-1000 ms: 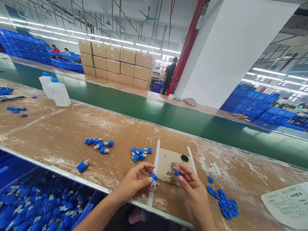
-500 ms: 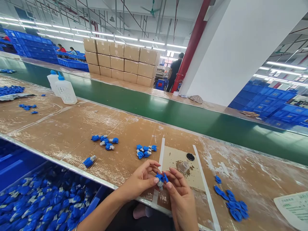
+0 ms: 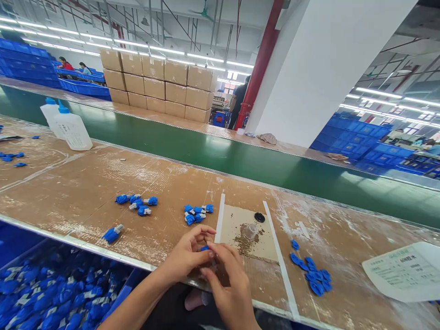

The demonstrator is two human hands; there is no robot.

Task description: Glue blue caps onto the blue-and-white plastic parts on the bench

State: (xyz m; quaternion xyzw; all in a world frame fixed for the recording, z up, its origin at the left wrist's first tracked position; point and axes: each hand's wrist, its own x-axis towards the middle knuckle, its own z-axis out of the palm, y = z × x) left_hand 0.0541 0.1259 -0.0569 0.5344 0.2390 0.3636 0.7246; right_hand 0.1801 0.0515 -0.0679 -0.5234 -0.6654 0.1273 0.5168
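Note:
A small blue part [image 3: 205, 248] is pinched in my left hand [image 3: 187, 256], above the table's front edge. Curled over its near side is my right hand [image 3: 230, 279], fingers and thumb closed about the part, so most of it is hidden. Just beyond my hands, a small clear cup [image 3: 250, 231] sits in a wet brown stain on a cardboard sheet [image 3: 268, 250], with a black round lid [image 3: 259, 217] behind it. Blue pieces with whitish ends [image 3: 196, 213] lie grouped left of the sheet. To its right is a cluster of flat blue pieces [image 3: 315, 277].
A blue crate of many blue-and-white pieces [image 3: 51, 293] stands below the table edge at left. White bottles with blue caps [image 3: 73, 130] are at the far left, and a white labelled container [image 3: 407, 270] lies at right. A green conveyor belt [image 3: 192, 144] runs behind.
My right hand has turned and closed over the blue part, which now shows less. The whole view has shifted, so things on the table appear farther left.

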